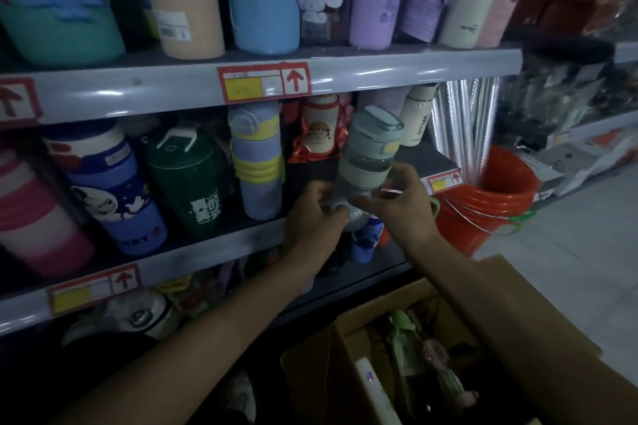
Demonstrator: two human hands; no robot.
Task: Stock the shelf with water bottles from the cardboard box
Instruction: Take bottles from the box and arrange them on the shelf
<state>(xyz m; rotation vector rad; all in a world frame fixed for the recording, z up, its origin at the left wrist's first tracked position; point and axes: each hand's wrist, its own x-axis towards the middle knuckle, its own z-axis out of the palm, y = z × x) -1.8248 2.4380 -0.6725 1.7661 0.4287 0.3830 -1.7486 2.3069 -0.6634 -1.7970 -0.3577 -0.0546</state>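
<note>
You've got both hands on one pale green bottle (371, 152) here, holding it just in front of the middle shelf (207, 245), toward that shelf's right end. Its long axis runs close to upright, leaning a little so the cap points up and slightly right, with the base down in your palms. Your left hand (316, 214) cups the bottom from the left, fingers curled closed around the base. Your right hand (397, 200) wraps the lower body from the right, thumb and fingers clamped on it.

On the middle shelf behind it I count four bottles standing in the front row to the left of the gap: a pink striped one (31, 214), a blue cartoon one (110, 190), a dark green one (186, 183), and a lilac and yellow one (257, 166). Two more stand further back, a red wrapped one (319, 129) and a cream one (416, 117).

One cardboard box (518, 331) sits open at the bottom right, a few items inside, too dark to count. One red bucket (483, 203) stands past the shelf's right end.
</note>
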